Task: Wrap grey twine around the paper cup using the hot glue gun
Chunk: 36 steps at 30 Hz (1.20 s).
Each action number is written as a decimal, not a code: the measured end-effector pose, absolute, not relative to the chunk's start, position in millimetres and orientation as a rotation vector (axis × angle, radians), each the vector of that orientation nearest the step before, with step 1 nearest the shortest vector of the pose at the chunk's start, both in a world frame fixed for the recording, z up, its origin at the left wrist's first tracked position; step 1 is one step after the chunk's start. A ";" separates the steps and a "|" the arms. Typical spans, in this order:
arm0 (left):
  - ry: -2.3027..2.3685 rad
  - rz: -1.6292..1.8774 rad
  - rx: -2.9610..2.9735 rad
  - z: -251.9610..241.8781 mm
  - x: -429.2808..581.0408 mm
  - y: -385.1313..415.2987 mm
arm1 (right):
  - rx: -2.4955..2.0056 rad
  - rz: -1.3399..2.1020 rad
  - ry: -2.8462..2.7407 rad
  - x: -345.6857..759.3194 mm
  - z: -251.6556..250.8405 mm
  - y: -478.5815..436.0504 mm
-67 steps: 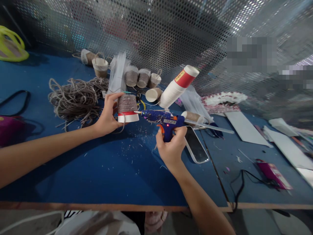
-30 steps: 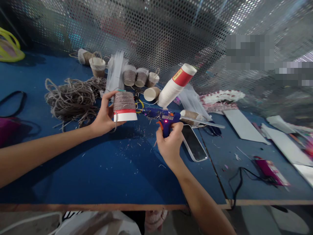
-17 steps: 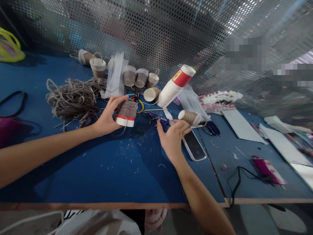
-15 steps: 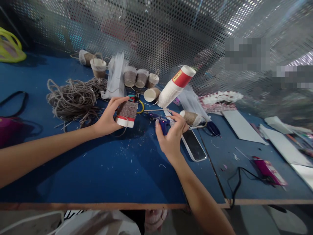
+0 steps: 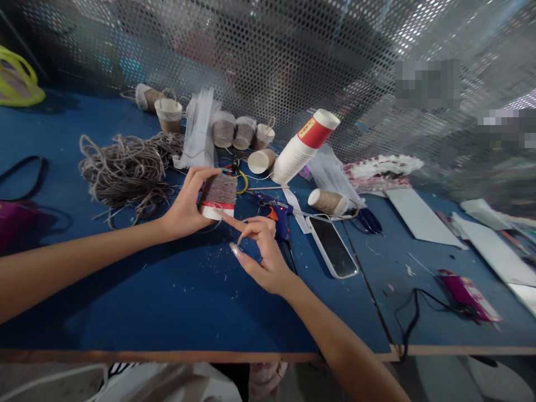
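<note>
My left hand is closed around a paper cup lying tilted in its grip. Grey-brown twine is wound over much of the cup, leaving a red band and a white rim bare. A loose twine end hangs by the rim. My right hand has its fingers apart, the index fingertip at the cup's rim by the twine; whether it touches is hard to tell. Just behind that hand, a blue and orange glue gun lies on the table. Left of the cup is a tangled heap of twine.
A leaning stack of paper cups stands behind the glue gun. A phone and a twine-wrapped cup lie to the right. Several wrapped cups line the perforated metal screen. A purple pouch-like item sits far right.
My right hand has let go of the glue gun, which now lies on the table, and moved left to the cup. The left hand keeps its hold on the cup.
</note>
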<state>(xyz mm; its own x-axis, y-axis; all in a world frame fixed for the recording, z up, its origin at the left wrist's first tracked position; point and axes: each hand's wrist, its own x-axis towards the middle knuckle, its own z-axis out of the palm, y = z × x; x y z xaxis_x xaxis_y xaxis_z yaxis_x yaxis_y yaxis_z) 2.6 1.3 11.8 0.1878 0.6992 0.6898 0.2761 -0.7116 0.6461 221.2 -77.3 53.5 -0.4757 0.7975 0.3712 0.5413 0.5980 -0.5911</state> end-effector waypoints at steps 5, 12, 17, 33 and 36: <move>0.924 1.561 2.060 14.0 4.5 0.2 | -1.107 0.491 -2.066 223.7 53.7 -75.9; 0.919 1.594 2.017 13.1 3.9 2.8 | -1.105 0.364 -1.648 226.6 47.4 -67.5; 0.913 1.550 2.008 14.2 5.3 1.5 | -0.996 0.428 -1.622 232.2 46.6 -64.8; 0.894 1.488 1.952 20.4 10.3 -7.3 | -0.915 0.744 -1.686 229.7 44.8 -65.5; 0.890 1.488 1.941 17.4 9.0 -4.9 | -1.000 0.640 -1.377 231.7 43.0 -58.1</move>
